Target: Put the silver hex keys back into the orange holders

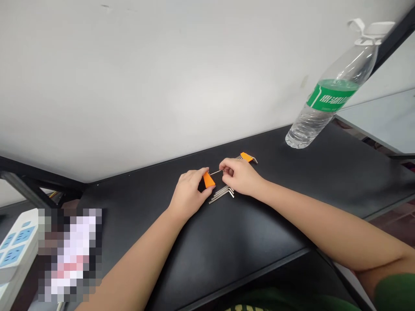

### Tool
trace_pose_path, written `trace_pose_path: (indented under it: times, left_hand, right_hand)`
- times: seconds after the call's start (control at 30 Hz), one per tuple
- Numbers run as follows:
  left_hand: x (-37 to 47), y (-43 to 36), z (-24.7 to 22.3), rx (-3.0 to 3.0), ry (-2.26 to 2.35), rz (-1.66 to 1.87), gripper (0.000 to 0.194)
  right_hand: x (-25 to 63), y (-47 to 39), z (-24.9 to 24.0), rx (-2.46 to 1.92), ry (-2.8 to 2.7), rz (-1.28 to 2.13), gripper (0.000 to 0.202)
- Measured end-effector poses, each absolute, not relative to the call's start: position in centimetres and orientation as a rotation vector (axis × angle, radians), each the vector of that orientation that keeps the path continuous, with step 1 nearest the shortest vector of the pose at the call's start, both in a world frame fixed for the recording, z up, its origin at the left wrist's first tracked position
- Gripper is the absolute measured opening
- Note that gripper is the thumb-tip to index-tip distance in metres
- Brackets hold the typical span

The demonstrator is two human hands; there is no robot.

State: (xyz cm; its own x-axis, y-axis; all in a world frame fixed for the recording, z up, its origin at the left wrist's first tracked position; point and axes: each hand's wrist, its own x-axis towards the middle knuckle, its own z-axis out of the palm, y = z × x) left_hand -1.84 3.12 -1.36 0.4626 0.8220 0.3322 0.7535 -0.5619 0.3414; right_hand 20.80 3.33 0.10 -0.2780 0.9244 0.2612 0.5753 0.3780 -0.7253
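My left hand (189, 190) grips an orange holder (209, 180) between thumb and fingers. From the holder a thin metal key (215, 172) reaches across to my right hand (238, 175), whose fingertips are pinched on its other end. Several loose L-shaped hex keys (222, 193) lie side by side on the black table (207, 250), just below the hands. Behind my right hand lies a second orange holder (247, 157) with several metal keys through it, partly hidden by the hand.
A large water bottle (335, 97) with a green label stands at the back right. A white wall (162, 86) borders the table's far edge. At the left are a white power strip (16, 246) and a pixelated item (73, 250).
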Motion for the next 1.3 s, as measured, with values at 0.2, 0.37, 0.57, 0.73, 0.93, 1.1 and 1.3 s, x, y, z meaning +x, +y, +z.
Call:
trace_pose_path:
  times: [0.2,0.37,0.57,0.73,0.93,1.1,1.3]
  left_hand:
    - [-1.9,3.2,-1.3,2.545,1.403,0.641,0.046]
    - [-2.0,3.2,-1.5,2.554,1.39,0.659,0.049]
    - [-1.9,3.2,-1.4,2.534,1.379,0.695,0.064]
    - [-1.8,3.0,-1.4,2.532,1.326,0.72,0.076]
    - [-1.5,2.6,-1.3,2.552,1.208,0.799,0.09]
    - [-1.4,2.5,-1.4,2.57,1.171,0.835,0.086]
    - [-1.5,2.6,-1.5,2.623,1.151,0.814,0.082]
  right_hand:
    - [22.6,3.9,0.9,-1.492,-2.181,0.685,0.017]
    - [22.9,3.5,1.3,-1.504,-2.374,0.653,0.013]
    - [22.8,2.9,1.0,-1.303,-2.503,0.695,0.025]
    - [22.4,2.6,0.7,-1.206,-2.441,0.659,0.023]
    - [21.5,3.0,0.3,-1.118,-2.134,0.625,0.015]
    - [20.6,2.7,0.1,-1.049,-2.093,0.66,0.015]
    - [20.3,2.4,0.1,-1.061,-2.129,0.601,0.017]
